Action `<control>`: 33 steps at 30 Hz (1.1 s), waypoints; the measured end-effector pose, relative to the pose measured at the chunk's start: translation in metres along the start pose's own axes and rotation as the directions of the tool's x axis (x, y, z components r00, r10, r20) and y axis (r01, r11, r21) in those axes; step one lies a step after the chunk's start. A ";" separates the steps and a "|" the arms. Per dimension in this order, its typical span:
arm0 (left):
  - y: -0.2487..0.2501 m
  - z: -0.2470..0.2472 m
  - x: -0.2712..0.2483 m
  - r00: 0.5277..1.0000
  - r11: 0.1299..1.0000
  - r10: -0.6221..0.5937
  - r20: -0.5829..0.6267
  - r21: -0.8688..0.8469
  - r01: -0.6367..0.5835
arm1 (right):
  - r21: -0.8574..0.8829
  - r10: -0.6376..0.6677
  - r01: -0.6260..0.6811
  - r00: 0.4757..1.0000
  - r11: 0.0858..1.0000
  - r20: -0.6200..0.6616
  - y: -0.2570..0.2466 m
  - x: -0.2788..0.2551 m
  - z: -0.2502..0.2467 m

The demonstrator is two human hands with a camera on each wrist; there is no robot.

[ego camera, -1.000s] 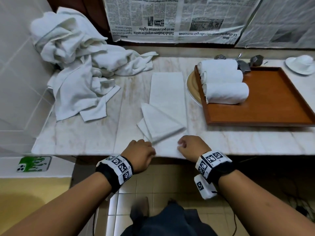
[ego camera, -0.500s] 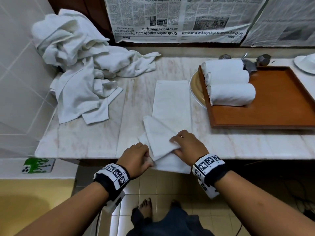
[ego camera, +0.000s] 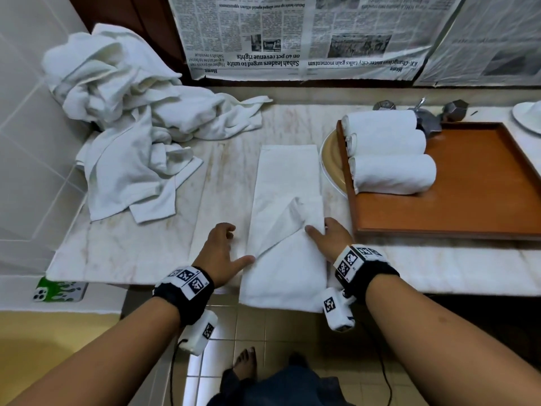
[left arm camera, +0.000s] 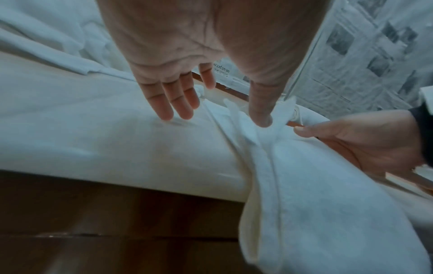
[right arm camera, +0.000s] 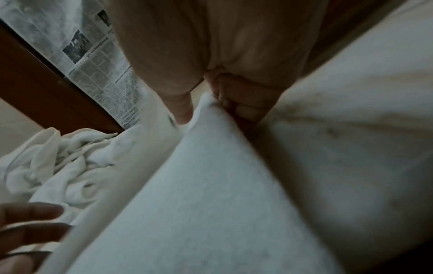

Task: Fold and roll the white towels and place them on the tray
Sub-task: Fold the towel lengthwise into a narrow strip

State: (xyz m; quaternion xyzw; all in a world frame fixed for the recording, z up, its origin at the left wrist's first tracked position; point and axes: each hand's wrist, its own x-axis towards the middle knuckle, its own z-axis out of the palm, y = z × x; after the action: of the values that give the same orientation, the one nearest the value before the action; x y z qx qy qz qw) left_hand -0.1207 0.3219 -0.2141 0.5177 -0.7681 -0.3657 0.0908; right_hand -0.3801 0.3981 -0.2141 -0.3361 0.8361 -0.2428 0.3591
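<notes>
A white towel [ego camera: 288, 183] folded into a long strip lies lengthwise on the marble counter [ego camera: 123, 253], its near end hanging over the front edge. A loose diagonal flap sits on its near half. My left hand [ego camera: 231, 244] lies open on the counter at the strip's left edge, the thumb touching the cloth [left arm camera: 304, 185]. My right hand [ego camera: 320, 230] pinches the flap at the strip's right edge, thumb on top; the right wrist view shows the towel [right arm camera: 211, 185] held between thumb and fingers. Three rolled towels [ego camera: 392, 174] lie on the left end of the wooden tray [ego camera: 483, 200].
A heap of unfolded white towels [ego camera: 131, 136] fills the counter's back left. A plate [ego camera: 329, 162] sticks out from under the tray's left side. A faucet [ego camera: 424, 118] and a white dish [ego camera: 527, 115] stand behind the tray. A phone [ego camera: 58, 291] lies on the ledge below left.
Both hands left the towel's near end. The right hand carried the flap forward and to the right edge. The left hand let go and opened beside the strip's left edge.
</notes>
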 end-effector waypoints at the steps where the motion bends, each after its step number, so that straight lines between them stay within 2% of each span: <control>1: 0.002 0.004 0.005 1.000 1.000 -0.015 -0.001 -0.014 0.015 | 0.000 -0.005 0.005 1.000 1.000 0.008 -0.001 0.002 -0.001; 4: 0.013 0.016 0.013 1.000 1.000 0.004 -0.026 0.027 -0.004 | -0.002 -0.007 0.007 1.000 1.000 0.021 -0.001 0.003 -0.001; 8: 0.035 0.039 0.024 0.993 0.963 0.071 0.091 0.252 -0.092 | -0.066 0.013 -0.011 0.999 0.998 0.029 -0.008 0.003 0.001; 10: 0.040 0.045 0.041 0.993 0.944 0.076 0.092 0.313 -0.102 | -0.054 0.036 -0.034 0.998 0.998 0.041 -0.014 0.005 0.000; 13: 0.041 0.043 0.067 1.000 0.993 0.009 -0.027 0.118 -0.005 | -0.054 0.060 -0.057 0.996 0.997 0.070 -0.013 0.008 -0.001; 17: 0.048 0.030 0.094 0.998 0.990 0.023 -0.065 -0.135 -0.032 | -0.096 0.103 -0.094 0.990 0.991 0.094 -0.013 0.014 -0.001; 19: 0.051 0.024 0.104 0.999 0.972 0.027 -0.037 -0.231 -0.034 | -0.124 0.127 -0.114 0.986 0.986 0.104 -0.015 0.021 -0.003; 20: 0.050 0.021 0.108 1.000 0.965 -0.011 -0.005 -0.261 0.009 | -0.136 0.139 -0.125 0.985 0.983 0.104 -0.016 0.024 -0.004; 22: 0.046 0.015 0.113 0.995 0.968 -0.080 0.066 -0.233 0.094 | -0.167 0.170 -0.149 0.978 0.975 0.124 -0.016 0.030 -0.006; 24: 0.047 0.004 0.119 0.987 0.970 -0.067 0.149 -0.221 0.099 | -0.189 0.176 -0.142 0.968 0.972 0.180 -0.019 0.037 -0.012; 26: 0.056 -0.011 0.131 0.985 0.898 -0.006 0.171 -0.432 0.080 | -0.042 0.120 -0.115 0.985 0.992 0.127 -0.031 0.046 -0.024; 28: 0.066 -0.026 0.153 0.994 0.805 -0.004 0.110 -0.589 0.068 | 0.169 0.052 -0.043 0.997 0.985 -0.050 -0.046 0.061 -0.032; 29: 0.068 -0.031 0.165 0.993 0.789 -0.023 0.120 -0.608 0.092 | 0.209 0.036 -0.013 0.994 0.978 -0.107 -0.052 0.069 -0.034; 30: 0.070 -0.034 0.176 0.984 0.816 -0.041 0.171 -0.563 0.132 | 0.192 0.032 -0.011 0.994 0.981 -0.106 -0.057 0.077 -0.034; 32: 0.063 -0.031 0.189 0.951 0.953 -0.073 0.302 -0.261 0.156 | 0.024 0.095 -0.095 0.995 0.995 -0.009 -0.060 0.091 -0.027; 33: 0.057 -0.026 0.191 0.942 0.980 -0.092 0.323 -0.138 0.143 | -0.065 0.131 -0.130 0.991 0.989 0.008 -0.059 0.097 -0.022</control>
State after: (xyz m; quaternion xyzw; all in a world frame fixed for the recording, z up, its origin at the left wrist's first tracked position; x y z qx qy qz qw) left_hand -0.2341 0.1566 -0.2031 0.4888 -0.7086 -0.5087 -0.0139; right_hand -0.4239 0.2917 -0.2049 -0.2936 0.8614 -0.1899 0.3684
